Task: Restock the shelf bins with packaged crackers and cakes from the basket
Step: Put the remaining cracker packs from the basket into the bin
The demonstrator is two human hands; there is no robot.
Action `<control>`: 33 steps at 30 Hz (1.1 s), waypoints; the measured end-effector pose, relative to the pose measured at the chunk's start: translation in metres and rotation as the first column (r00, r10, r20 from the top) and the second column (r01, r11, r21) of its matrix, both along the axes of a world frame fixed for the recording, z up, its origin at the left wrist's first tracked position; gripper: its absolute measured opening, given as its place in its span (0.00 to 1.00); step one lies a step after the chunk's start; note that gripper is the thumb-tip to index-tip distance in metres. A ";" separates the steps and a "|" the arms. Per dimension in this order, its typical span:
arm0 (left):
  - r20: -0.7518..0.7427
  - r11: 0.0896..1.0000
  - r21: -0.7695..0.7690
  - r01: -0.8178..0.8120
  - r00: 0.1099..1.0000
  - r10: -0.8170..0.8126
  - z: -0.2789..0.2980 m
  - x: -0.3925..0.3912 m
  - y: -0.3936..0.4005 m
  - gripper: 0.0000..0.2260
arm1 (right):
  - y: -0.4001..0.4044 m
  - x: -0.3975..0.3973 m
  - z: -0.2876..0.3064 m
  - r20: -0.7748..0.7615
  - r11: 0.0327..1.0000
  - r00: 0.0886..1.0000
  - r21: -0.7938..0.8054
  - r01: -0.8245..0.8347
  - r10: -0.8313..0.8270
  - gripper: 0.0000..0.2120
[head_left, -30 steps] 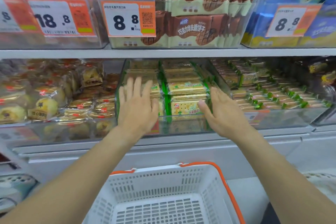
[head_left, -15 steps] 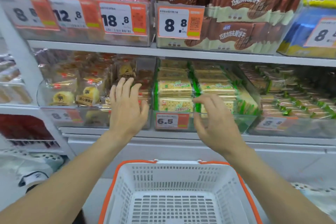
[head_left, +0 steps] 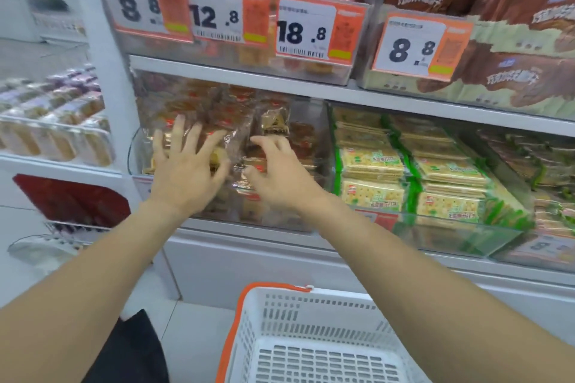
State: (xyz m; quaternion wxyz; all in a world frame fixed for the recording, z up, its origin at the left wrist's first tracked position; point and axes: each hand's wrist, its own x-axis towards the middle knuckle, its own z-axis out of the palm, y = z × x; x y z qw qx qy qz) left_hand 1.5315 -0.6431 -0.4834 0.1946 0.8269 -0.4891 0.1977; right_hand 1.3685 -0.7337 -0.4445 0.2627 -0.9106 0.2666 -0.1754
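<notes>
Head view: both hands, left hand [head_left: 183, 177] spread, right hand [head_left: 280, 179] loosely curled, are held empty at the cake bin [head_left: 137, 146]; basket [head_left: 314, 336] at 6 o'clock appears empty. Packs are best squared gently, crackers [head_left: 373, 165] at 3 o'clock left undisturbed.

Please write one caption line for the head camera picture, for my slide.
Both hands, left hand and right hand, reach over the cake bin, above the basket.

A white basket [head_left: 314, 339] with an orange rim sits at 6 o'clock; clear bins at 12 hold wrapped cakes [head_left: 273, 124] and green-edged crackers [head_left: 371, 163].
</notes>
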 end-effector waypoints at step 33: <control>0.077 0.999 -0.012 -0.038 0.996 0.039 0.009 0.006 -0.035 0.24 | -0.123 0.105 -0.007 -0.031 0.973 0.975 -0.086 0.215 -0.218 0.22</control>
